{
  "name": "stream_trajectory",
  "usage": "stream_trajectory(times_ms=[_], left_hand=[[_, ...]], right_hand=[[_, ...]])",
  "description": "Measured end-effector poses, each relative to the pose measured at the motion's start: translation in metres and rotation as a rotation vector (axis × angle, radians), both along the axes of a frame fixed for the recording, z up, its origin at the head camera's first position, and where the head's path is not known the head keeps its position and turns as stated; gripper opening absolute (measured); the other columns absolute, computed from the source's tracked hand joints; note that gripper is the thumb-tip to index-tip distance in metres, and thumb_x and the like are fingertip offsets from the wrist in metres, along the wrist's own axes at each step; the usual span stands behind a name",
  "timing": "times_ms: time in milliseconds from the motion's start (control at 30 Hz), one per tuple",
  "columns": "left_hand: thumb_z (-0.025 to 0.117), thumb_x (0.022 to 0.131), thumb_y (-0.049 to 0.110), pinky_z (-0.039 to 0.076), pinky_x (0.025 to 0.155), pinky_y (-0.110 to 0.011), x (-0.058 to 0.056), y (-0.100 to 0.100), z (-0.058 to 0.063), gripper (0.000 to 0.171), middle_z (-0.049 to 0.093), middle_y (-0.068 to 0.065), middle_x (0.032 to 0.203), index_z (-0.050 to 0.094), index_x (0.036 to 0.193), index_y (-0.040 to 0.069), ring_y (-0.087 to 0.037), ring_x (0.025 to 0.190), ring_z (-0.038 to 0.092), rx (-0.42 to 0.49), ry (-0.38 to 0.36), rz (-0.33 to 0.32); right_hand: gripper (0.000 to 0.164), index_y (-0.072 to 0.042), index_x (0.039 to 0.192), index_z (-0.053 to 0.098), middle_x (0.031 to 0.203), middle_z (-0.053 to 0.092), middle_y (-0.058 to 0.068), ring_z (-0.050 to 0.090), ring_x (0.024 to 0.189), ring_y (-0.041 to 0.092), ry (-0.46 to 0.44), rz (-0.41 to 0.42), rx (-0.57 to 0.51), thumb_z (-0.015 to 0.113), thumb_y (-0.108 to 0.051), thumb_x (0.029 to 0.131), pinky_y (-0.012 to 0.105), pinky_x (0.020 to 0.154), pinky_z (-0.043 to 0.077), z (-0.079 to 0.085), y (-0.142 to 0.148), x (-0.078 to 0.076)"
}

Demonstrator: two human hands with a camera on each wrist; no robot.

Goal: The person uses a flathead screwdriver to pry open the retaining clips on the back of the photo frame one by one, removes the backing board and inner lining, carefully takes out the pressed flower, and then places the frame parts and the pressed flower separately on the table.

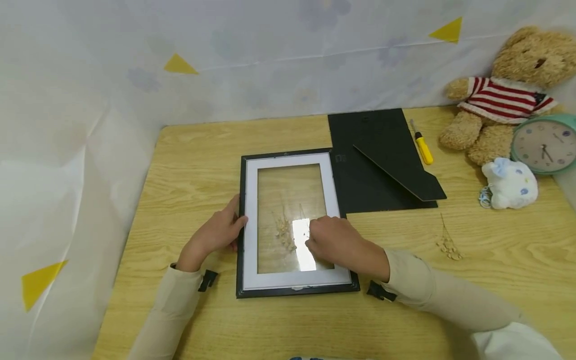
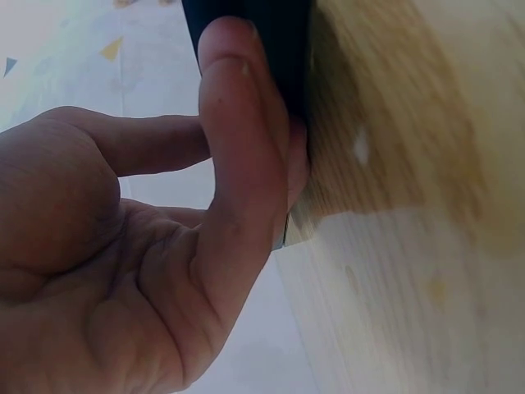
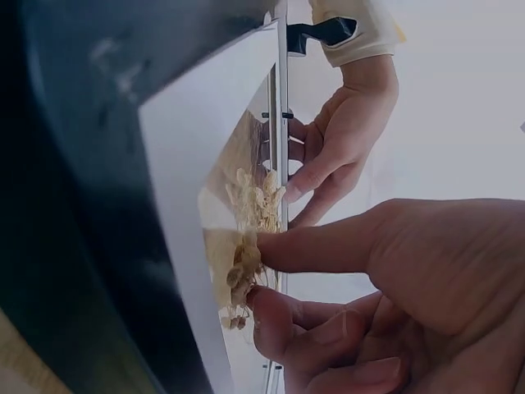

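A black picture frame [image 1: 240,250] with a white mat [image 1: 250,220] and a clear pane lies on the table. My left hand [image 1: 219,227] grips its left edge, thumb on top and fingers at the side. Over the pane, my right hand [image 1: 335,245] pinches a sprig of dried flowers [image 3: 241,267] between thumb and forefinger; in the head view the hand hides most of that sprig. Another dried sprig [image 1: 284,232] rests on the pane just to the left. A further dried sprig [image 1: 447,246] lies on the wood to the right of the frame.
Behind and right of the frame lies the black backing board [image 1: 360,192] with its stand leg [image 1: 400,175] raised. A yellow-handled screwdriver [image 1: 423,148] is beside it. A teddy bear [image 1: 499,100], a round clock [image 1: 544,145] and a white plush [image 1: 513,184] occupy the right side.
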State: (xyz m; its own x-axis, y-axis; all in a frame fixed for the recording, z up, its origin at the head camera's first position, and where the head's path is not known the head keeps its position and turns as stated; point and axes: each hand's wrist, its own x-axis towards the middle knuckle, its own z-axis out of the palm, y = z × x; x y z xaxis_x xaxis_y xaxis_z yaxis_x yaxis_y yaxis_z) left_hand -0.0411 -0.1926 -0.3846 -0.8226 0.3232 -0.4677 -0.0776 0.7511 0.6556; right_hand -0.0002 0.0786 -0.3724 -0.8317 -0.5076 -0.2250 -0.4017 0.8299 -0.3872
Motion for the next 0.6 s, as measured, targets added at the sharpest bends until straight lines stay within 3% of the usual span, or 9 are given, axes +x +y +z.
stream_trajectory(times_ms=[133, 267, 467, 600], left_hand=[[0.042, 0.099, 0.024, 0.048, 0.044, -0.035, 0.0, 0.0, 0.001, 0.064, 0.055, -0.013, 0.071, 0.002, 0.148, 0.018, -0.023, 0.048, 0.058, 0.01, 0.014, -0.011], [0.042, 0.099, 0.024, 0.047, 0.044, -0.035, 0.0, 0.0, 0.001, 0.065, 0.056, -0.012, 0.074, 0.002, 0.148, 0.018, -0.022, 0.048, 0.058, 0.014, 0.012, -0.014], [0.042, 0.099, 0.025, 0.048, 0.045, -0.036, 0.0, 0.0, -0.001, 0.065, 0.057, -0.013, 0.078, 0.0, 0.149, 0.02, -0.022, 0.049, 0.058, 0.013, -0.007, 0.002], [0.042, 0.099, 0.025, 0.048, 0.044, -0.036, 0.0, -0.001, -0.002, 0.065, 0.057, -0.013, 0.077, 0.0, 0.149, 0.02, -0.022, 0.048, 0.058, 0.008, 0.002, -0.005]], right_hand=[[0.038, -0.02, 0.048, 0.033, 0.051, 0.023, -0.006, 0.02, 0.045, 0.009, 0.061, 0.018, 0.001, 0.049, -0.004, 0.079, 0.022, 0.035, 0.019, -0.001, 0.001, 0.001], [0.036, -0.02, 0.049, 0.032, 0.052, 0.022, -0.006, 0.019, 0.047, 0.009, 0.054, 0.015, 0.002, 0.046, 0.0, 0.076, 0.022, 0.036, 0.019, -0.002, 0.002, 0.0], [0.033, -0.016, 0.054, 0.041, 0.051, 0.032, -0.004, 0.026, 0.047, 0.01, -0.012, -0.038, -0.028, 0.047, -0.006, 0.084, 0.024, 0.039, 0.024, 0.004, 0.007, -0.001], [0.028, -0.015, 0.058, 0.049, 0.052, 0.042, -0.003, 0.036, 0.045, 0.01, -0.003, -0.098, -0.064, 0.051, -0.011, 0.086, 0.024, 0.04, 0.03, 0.014, 0.018, 0.001]])
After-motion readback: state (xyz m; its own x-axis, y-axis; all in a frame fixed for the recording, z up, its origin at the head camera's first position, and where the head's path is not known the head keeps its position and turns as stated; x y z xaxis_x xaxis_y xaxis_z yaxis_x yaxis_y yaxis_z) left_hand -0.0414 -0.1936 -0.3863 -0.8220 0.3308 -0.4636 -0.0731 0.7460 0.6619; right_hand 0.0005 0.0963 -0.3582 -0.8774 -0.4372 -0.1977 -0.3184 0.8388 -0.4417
